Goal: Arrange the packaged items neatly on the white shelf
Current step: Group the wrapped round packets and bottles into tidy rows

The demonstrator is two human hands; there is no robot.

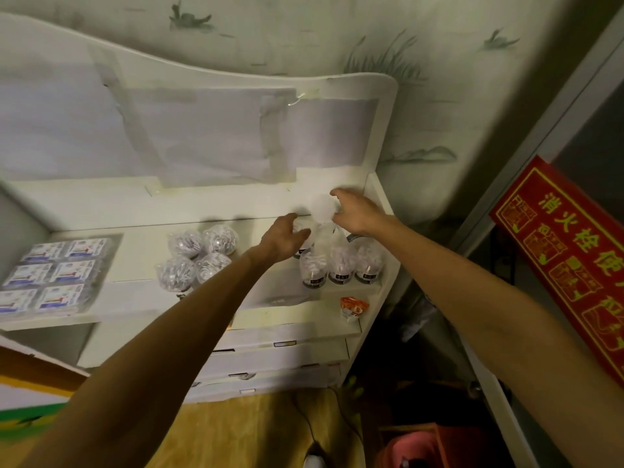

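Note:
Both my arms reach to the back right of the white shelf point(128, 231). My right hand point(354, 211) grips a blurred clear round tub point(323, 206) lifted above the row of clear tubs with dark labels point(341, 265). My left hand point(283, 236) is curled round another tub point(301, 228) at the back of that row; most of that tub is hidden behind the hand. A cluster of several clear round packs of white pieces point(196, 256) stands in the shelf's middle. Flat blue-and-white packets point(50, 275) lie in a grid at the left.
An orange-and-white packet point(353, 307) lies at the shelf's front right edge. White drawers point(280, 352) sit below the shelf. A red sign with yellow characters point(567, 261) leans at the right. The shelf's side wall point(380, 194) stands just right of my right hand.

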